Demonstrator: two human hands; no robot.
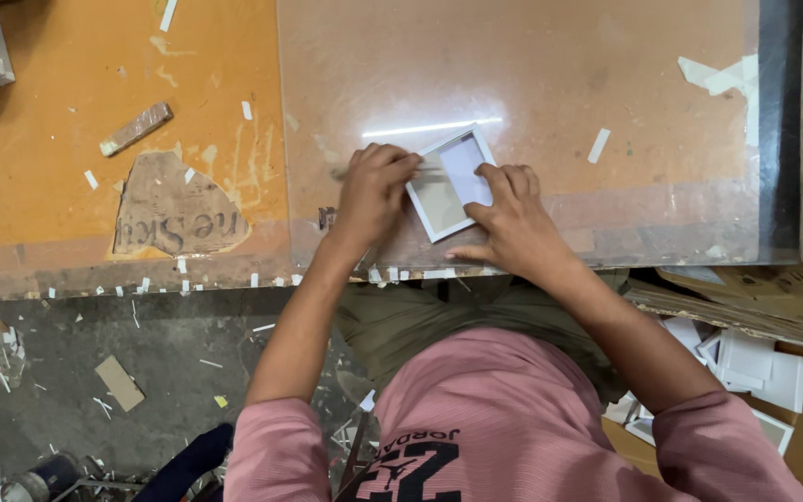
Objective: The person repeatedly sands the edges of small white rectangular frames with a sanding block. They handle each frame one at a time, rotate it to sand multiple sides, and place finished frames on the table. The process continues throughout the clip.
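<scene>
The little white frame [448, 182] lies flat on the glass sheet [532, 112] near the table edge. My right hand [511, 221] presses on it with fingers spread flat. My left hand [374, 191] is curled shut on a thin tool [427, 167] at its top edge. The frame looks light, stiff and slippery, so I hold its rim.

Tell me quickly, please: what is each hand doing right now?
Left hand: closed on a thin tool, its tip at the small white frame.
Right hand: open, fingers pressing the frame down on the glass sheet.
</scene>
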